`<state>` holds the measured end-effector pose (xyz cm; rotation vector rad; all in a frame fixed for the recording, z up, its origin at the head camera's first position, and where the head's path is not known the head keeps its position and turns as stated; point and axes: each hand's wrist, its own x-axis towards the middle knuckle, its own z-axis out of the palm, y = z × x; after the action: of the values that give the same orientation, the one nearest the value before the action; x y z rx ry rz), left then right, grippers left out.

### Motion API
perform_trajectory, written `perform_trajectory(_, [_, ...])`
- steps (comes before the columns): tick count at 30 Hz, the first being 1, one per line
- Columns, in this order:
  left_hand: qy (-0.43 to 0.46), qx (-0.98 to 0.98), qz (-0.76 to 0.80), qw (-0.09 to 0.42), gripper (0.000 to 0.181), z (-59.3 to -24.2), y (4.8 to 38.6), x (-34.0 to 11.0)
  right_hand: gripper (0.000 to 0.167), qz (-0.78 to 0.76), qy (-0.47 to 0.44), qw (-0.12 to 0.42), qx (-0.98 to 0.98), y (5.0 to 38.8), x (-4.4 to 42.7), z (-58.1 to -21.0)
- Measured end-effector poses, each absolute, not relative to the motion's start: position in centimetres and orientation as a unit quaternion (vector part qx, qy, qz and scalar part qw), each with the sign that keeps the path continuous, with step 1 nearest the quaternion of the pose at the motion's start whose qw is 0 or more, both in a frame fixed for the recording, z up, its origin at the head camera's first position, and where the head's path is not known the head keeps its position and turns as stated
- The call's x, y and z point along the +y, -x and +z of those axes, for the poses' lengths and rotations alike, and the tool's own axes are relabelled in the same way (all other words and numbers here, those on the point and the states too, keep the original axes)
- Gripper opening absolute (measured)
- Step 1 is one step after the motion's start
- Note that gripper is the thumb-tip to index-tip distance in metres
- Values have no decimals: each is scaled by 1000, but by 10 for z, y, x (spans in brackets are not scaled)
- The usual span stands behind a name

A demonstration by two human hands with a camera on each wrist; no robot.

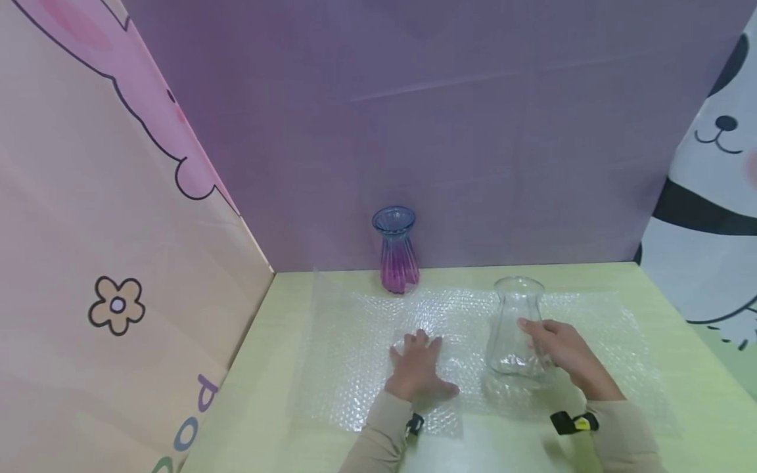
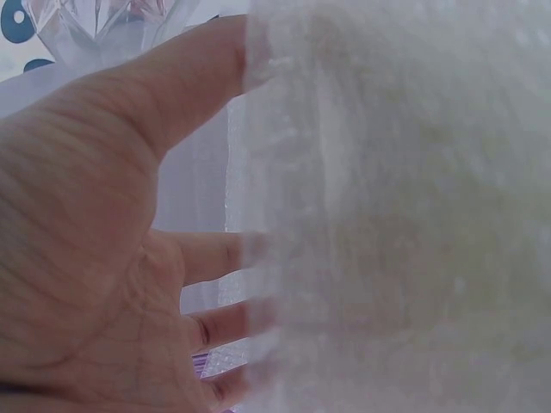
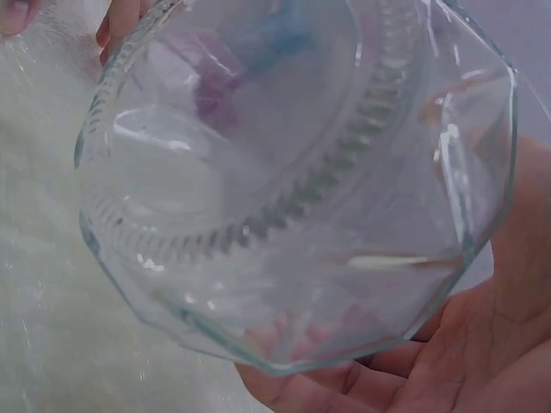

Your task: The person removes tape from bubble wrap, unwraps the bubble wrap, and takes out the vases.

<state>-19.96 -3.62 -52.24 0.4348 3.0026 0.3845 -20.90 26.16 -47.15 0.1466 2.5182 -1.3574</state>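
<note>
My right hand (image 1: 566, 350) grips a clear glass vase (image 1: 512, 332) by its side, holding it upright over the right part of a bubble wrap sheet (image 1: 349, 355). In the right wrist view the faceted base of the vase (image 3: 258, 172) faces the camera, and fingers curl behind the glass. My left hand (image 1: 416, 368), fingers spread, is at the middle of the sheet. Bubble wrap (image 2: 405, 206) covers its fingertips in the left wrist view, so whether they press on anything is hidden.
A ribbed glass vase (image 1: 399, 253), blue on top and pink-purple below, stands at the back of the pale yellow-green table (image 1: 254, 394). Behind it rises a purple backdrop (image 1: 461, 144). Printed panels flank the table, a flower (image 1: 117, 305) on the left and a panda (image 1: 704, 263) on the right.
</note>
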Motion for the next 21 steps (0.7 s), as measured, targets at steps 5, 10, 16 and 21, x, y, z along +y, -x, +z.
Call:
perform_trajectory(5, [-142,980,132,46,103,-520,198,-36,89,-479,-48,127,867,208,259,-472])
perform_trajectory(10, [-143,980,130,43,103,-518,198,-36,88,-486,-47,126,864,208,259,-471])
perform_trajectory(16, [-143,980,129,42,102,-518,197,-36,94,-491,-49,132,860,208,259,-472])
perform_trajectory(21, [-142,980,132,44,102,-519,197,-37,100,-494,-55,137,857,210,259,-472])
